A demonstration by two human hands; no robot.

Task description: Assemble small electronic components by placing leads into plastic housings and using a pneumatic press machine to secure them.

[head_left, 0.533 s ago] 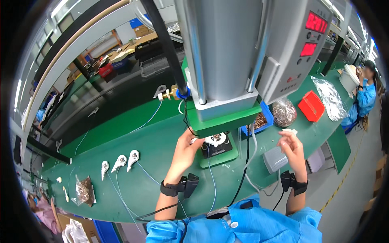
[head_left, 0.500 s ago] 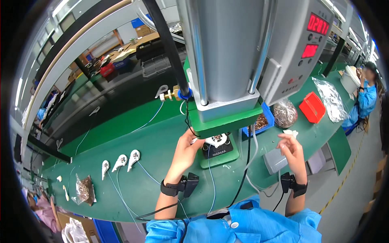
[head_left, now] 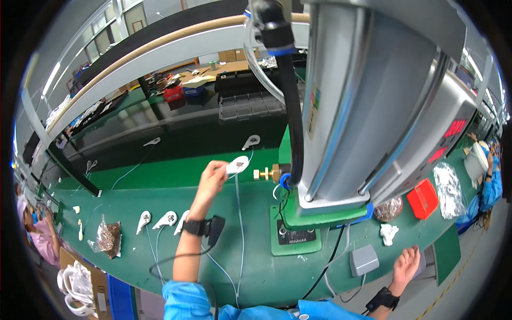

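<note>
My left hand [head_left: 212,180] pinches the narrow end of a white teardrop-shaped plastic part [head_left: 238,165], raised left of the press. A blue cable [head_left: 239,229] hangs from this part toward my body. My right hand [head_left: 407,263], loosely curled with nothing visible in it, is at the bench's right front, beside a grey box [head_left: 365,260]. Beneath the grey press cylinder [head_left: 341,106] sits a black fixture [head_left: 295,236] on a green base, with no white part on it. Similar cabled white parts [head_left: 166,218] lie on the bench left of my forearm.
Another white part [head_left: 250,142] rests on the dark surface behind the bench. A bag of small brown pieces [head_left: 110,240] lies left. On the right are a red bin [head_left: 423,199], a crumpled white piece [head_left: 389,233] and a clear plastic bag [head_left: 449,189]. Two co-workers sit farther off.
My left hand has come out from under the press, moving left and away with the white part off the fixture. My right hand has moved right and nearer. The view has shifted.
</note>
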